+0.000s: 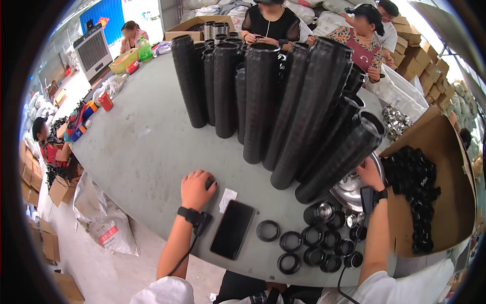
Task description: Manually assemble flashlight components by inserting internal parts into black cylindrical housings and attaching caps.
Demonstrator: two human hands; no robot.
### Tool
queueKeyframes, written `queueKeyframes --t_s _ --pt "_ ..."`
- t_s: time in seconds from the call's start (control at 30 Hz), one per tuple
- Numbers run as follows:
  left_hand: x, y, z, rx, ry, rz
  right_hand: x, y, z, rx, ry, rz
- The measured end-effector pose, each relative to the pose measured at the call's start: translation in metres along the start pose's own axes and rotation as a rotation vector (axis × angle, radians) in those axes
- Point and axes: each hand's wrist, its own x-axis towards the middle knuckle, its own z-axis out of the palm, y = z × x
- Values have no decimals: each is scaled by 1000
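My left hand rests on the grey table, its fingers curled around a small dark piece that is mostly hidden. My right hand reaches into a shiny metal bowl; its fingertips are partly hidden, and I cannot see whether they grip anything. Leaning over the bowl's far side is a tall black column, open at its top end. Between my forearms lie a dark phone, a white paper slip and several loose black rings. Beside them are small silver-coloured caps.
Several tall black columns stand across the table's middle. On the right, a cardboard box holds many black rings. Shiny metal parts lie near a white crate. Co-workers sit along the far side.
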Motion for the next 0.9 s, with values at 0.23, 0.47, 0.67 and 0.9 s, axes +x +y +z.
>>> queueKeyframes --t_s 0.23,0.47,0.67,0.9 --pt "6 9 -1 58 -67 -26 64 12 -1 -30 -10 -280" --pt "8 11 -5 52 -107 -48 107 -15 5 -11 -59 -8" --pt "8 19 -2 129 -164 -90 146 1 12 47 -35 10" --pt "16 30 -7 222 -326 -248 194 29 34 -185 22 -185"
